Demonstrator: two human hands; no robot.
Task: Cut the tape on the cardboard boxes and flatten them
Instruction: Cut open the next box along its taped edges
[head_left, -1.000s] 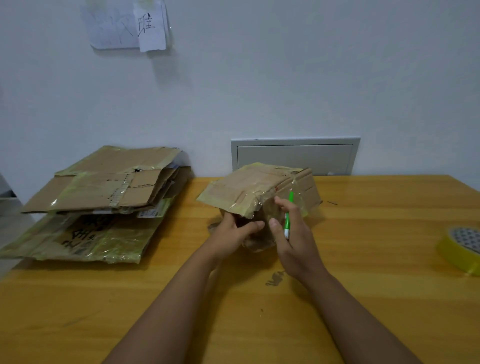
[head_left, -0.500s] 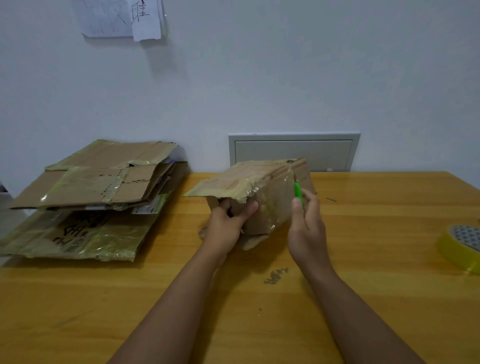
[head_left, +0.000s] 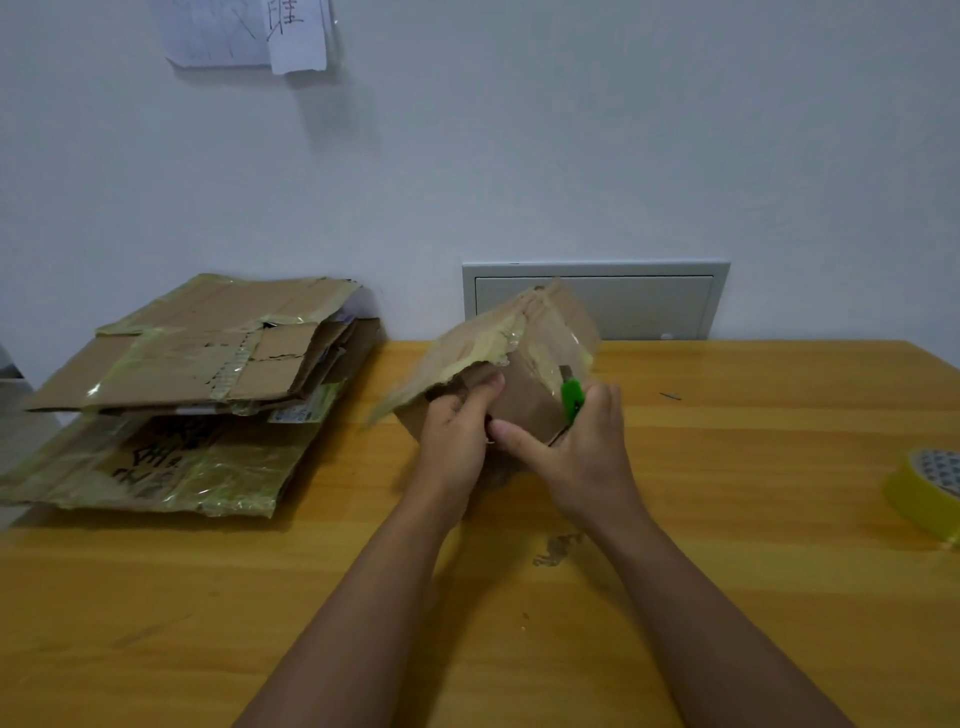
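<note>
One small cardboard box (head_left: 524, 374) sits tilted near the middle of the wooden surface (head_left: 727, 519), close to the wall, with one corner raised and its near edge low by the hands. Yellowish tape (head_left: 493, 345) wraps its upper edges, and a loose flap (head_left: 415, 384) sticks out to the left, slightly blurred. The left hand (head_left: 454, 436) grips the box at its left front, with the thumb curled over the brown front face and the other fingers hidden under the flap. The right hand (head_left: 582, 447) is clamped on a green cutter (head_left: 571, 397), whose tip meets the box's right edge; this hand's thumb stretches left across the lower front of the box, almost touching the left hand. Whether a blade is out cannot be told.

To the left, a pile of flattened boxes (head_left: 208, 374) lies on the surface's far left part, well apart from the box, with taped sheets stacked on a larger sheet that bears black writing. At the far right edge of the surface a roll of yellow tape (head_left: 924, 488) lies partly out of view. A small dark mark (head_left: 558, 548) shows on the wood between the forearms. Behind the box, a grey panel (head_left: 649, 301) is set in the white wall (head_left: 571, 156), and sheets of paper (head_left: 249, 31) hang high on the wall at the left.
</note>
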